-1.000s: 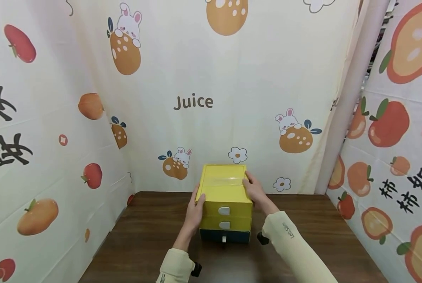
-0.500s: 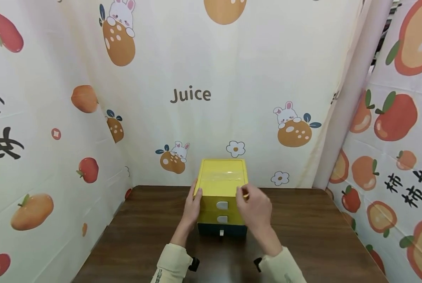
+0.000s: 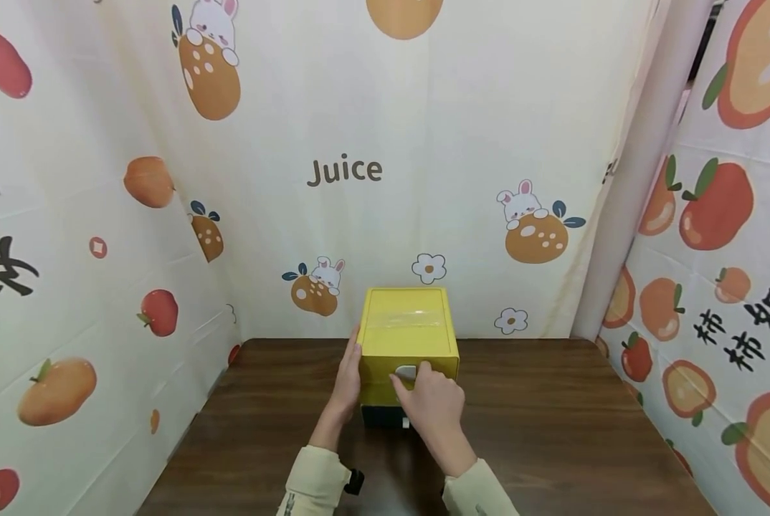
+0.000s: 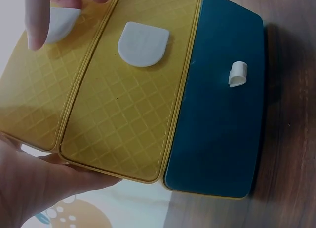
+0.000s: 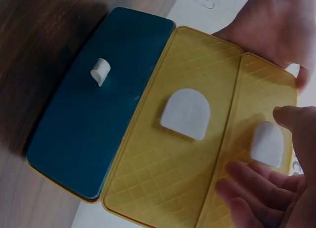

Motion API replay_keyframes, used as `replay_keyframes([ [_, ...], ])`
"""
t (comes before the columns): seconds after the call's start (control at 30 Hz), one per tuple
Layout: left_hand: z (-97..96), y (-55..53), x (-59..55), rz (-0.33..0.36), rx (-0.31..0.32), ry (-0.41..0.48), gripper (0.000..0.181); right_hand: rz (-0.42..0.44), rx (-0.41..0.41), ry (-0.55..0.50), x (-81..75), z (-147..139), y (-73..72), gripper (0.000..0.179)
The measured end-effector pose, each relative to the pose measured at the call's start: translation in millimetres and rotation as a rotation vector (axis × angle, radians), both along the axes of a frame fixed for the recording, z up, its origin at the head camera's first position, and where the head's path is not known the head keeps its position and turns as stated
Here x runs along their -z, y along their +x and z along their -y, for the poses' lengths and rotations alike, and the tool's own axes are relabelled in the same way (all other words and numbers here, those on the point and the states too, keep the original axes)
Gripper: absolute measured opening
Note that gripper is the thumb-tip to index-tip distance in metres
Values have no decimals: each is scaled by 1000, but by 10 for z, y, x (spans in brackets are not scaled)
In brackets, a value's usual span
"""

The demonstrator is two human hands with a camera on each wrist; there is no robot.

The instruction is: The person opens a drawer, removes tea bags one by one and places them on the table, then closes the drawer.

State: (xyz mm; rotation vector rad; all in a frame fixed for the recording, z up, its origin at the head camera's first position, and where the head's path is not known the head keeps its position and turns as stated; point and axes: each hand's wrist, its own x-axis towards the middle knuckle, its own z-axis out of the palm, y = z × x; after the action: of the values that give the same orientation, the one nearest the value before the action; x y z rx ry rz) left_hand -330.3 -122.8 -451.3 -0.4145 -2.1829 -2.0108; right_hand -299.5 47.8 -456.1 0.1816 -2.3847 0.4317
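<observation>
A small yellow drawer box (image 3: 406,326) stands on the table, with two yellow drawer fronts above a dark teal bottom drawer (image 4: 217,124). My left hand (image 3: 348,378) rests against its left side, fingers reaching back along the wall. In front of the top drawer, my right hand (image 3: 435,403) has thumb and fingers spread on either side of the white handle (image 5: 268,145), with a gap showing in the right wrist view. The middle drawer carries a similar rounded white handle (image 4: 143,44). A small curled white pull (image 4: 238,73) sticks out from the teal front.
Brown wood-grain table (image 3: 540,430) extends to both sides of the box. A printed curtain (image 3: 462,143) hangs close behind it, and fruit-patterned sheets enclose the left and right sides.
My right hand has left the box's right side and come round to the top drawer's handle. The left hand stays on the left side, its thumb shifted off the front corner. The view has tilted slightly.
</observation>
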Motion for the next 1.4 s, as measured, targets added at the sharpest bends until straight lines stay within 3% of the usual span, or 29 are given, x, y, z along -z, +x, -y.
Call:
replay_keyframes([
  [0.13,-32,126,-173,26,5,5,51,-33,-3,9,6,-10,-46,59],
  [0.27,-69,157,-197,68,14,36,52,-50,-8,-5,23,-33,-67,55],
  [0.5,-44,-17,62,122,80,117,53,3,-16,-17,15,-86,-31,49],
  [0.63,8,-14,76,173,141,181,55,11,-26,-36,19,-101,36,48],
  [0.77,37,-11,97,160,142,209,58,-16,-29,-38,30,-86,118,46],
  [1.4,44,-37,146,67,159,166,52,-43,-20,-47,34,-85,486,48],
])
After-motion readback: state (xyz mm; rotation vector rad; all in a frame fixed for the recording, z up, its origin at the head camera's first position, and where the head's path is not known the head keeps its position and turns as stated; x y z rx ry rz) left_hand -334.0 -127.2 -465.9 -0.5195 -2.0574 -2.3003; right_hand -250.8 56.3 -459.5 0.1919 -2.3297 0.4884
